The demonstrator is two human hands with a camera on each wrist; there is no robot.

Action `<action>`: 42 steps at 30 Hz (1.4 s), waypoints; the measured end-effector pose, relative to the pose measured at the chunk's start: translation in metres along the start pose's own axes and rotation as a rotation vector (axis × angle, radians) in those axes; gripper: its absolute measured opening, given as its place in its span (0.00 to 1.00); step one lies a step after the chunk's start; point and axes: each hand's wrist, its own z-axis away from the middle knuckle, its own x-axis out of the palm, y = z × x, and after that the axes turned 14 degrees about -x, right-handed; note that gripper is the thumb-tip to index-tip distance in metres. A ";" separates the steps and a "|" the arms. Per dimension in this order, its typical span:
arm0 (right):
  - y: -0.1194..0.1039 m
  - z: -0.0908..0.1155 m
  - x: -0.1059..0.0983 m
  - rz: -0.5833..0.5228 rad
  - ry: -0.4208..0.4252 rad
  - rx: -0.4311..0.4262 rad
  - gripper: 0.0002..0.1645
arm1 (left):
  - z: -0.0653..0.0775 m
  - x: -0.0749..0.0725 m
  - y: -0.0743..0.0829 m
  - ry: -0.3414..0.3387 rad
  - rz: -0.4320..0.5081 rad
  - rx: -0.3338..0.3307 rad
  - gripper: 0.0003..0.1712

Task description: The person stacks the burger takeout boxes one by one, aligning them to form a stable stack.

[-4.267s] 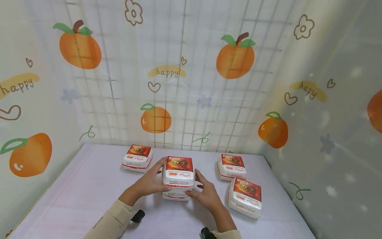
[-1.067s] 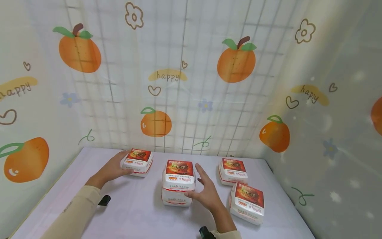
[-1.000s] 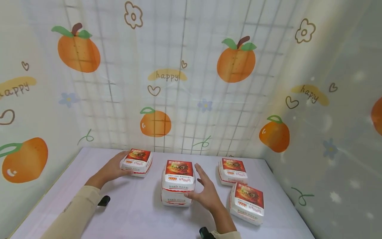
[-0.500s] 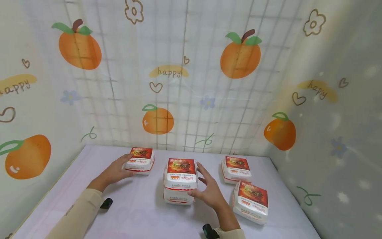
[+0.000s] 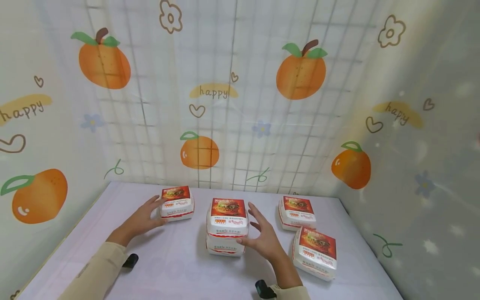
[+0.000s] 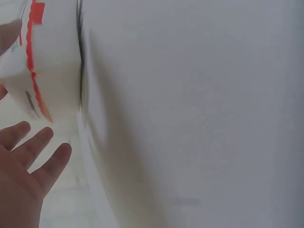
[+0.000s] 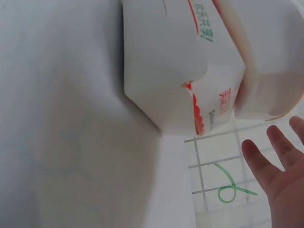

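In the head view, two white burger boxes with red printed tops form a stack (image 5: 226, 229) in the middle of the table. Beside its right side is my right hand (image 5: 264, 239), fingers spread and thumb by the seam between the boxes; the right wrist view shows those fingers (image 7: 259, 164) apart from the cardboard. My left hand (image 5: 140, 218) is at the left side of a single burger box (image 5: 176, 204) at the back left, thumb in front and fingers behind. Spread fingers (image 6: 52, 166) show beyond that box's end in the left wrist view.
Two more burger boxes stand at the right, one farther back (image 5: 297, 213) and one nearer (image 5: 314, 253), close together. The white table (image 5: 180, 271) meets a curtain (image 5: 247, 112) printed with oranges at its back and sides.
Earlier both hands held the stack; the left hand then moved to the back-left box. Over the last half second that box has turned slightly. The right hand stays by the stack.
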 end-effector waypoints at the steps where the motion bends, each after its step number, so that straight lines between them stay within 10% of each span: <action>1: 0.000 0.000 0.000 0.001 0.003 0.006 0.66 | -0.002 -0.001 0.000 0.005 0.004 -0.005 0.51; 14: -0.003 0.002 0.001 -0.026 0.042 -0.022 0.61 | -0.038 -0.002 -0.006 -0.100 0.107 -0.186 0.74; 30: 0.000 -0.002 0.002 0.055 0.036 -0.030 0.57 | -0.046 0.013 -0.003 -0.078 0.133 -0.089 0.78; 42: 0.002 -0.008 0.000 0.074 0.009 -0.110 0.52 | -0.028 -0.016 0.034 -0.034 0.163 -0.065 0.77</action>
